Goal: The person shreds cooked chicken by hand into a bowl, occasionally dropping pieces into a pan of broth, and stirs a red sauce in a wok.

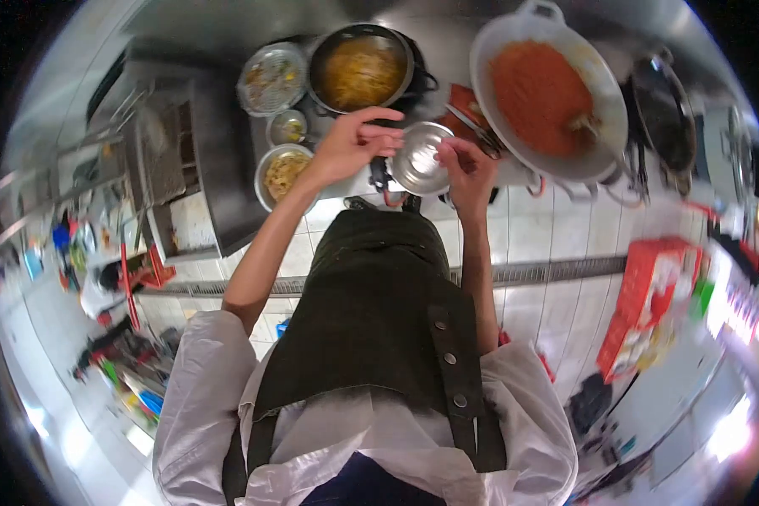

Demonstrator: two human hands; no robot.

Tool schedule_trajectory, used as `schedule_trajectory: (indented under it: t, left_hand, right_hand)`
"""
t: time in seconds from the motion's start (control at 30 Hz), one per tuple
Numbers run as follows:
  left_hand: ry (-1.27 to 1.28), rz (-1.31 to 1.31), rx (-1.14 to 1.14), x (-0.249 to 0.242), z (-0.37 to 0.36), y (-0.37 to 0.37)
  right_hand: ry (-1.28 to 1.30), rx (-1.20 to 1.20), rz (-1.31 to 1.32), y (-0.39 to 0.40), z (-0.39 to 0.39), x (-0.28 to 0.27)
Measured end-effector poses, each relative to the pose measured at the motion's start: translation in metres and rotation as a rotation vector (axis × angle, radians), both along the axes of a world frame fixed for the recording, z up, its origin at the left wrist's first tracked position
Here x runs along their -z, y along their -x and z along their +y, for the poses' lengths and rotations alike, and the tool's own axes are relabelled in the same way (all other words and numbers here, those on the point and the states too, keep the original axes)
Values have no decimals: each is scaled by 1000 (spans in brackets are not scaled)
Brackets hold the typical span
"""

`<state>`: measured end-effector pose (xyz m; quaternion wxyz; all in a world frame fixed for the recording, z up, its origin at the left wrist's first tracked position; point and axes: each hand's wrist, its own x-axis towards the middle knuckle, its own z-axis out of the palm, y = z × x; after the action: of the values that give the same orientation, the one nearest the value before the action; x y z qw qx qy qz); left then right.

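Observation:
My right hand (470, 173) pinches the right rim of a small round metal bowl (422, 160), which looks empty. My left hand (356, 145) is just left of the bowl, fingers apart and pointing right, with nothing in it. Above my left hand stands a dark pot (364, 69) of yellowish food. Right of my right hand is a large pale pot (594, 160) with red sauce in it, and a utensil rests in the sauce.
On the left are a perforated tray (272, 79) with scraps, a small bowl (287, 127) and a bowl of pale food (285, 174). A dark pan (662, 110) stands right of the large pot. Red crates (649, 295) are at the right, beyond the tiled floor.

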<state>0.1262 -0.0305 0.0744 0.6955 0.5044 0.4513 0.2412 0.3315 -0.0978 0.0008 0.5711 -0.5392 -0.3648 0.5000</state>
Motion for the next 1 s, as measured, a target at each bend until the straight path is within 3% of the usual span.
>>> schedule_trajectory:
  t: [0.1, 0.27, 0.33, 0.4, 0.5, 0.6, 0.63, 0.73, 0.8, 0.93, 1.0]
  left_hand:
    - [-62, 80, 45, -15, -10, -5]
    - [-180, 178, -53, -22, -17, 11]
    - [-188, 233, -127, -29, -17, 8]
    - [-186, 238, -156, -29, -18, 15]
    - [-194, 260, -168, -28, -16, 24]
    - [-233, 303, -265, -35, -18, 24]
    - [-241, 333, -279, -36, -14, 23]
    - [-234, 416, -319, -35, 1, 31]
    - [-221, 434, -338, -25, 28, 32]
    - [-499, 513, -178, 49, 94, 44]
    - [-751, 685, 91, 97, 122, 55]
  right_hand:
    - [170, 254, 62, -49, -83, 49]
    - [419, 524, 123, -103, -193, 217]
    - [475, 565, 113, -113, -187, 267]
    - [450, 446, -345, -128, -180, 344]
    - [596, 649, 347, -137, -153, 373]
    - [627, 634, 77, -156, -152, 431]
    - [776, 516, 153, -162, -145, 393]
    - [671, 660, 338, -164, -156, 361]
    - [641, 622, 334, -162, -176, 359]
    - [835, 493, 284, -141, -215, 333]
    - [883, 479, 352, -131, -252, 355]
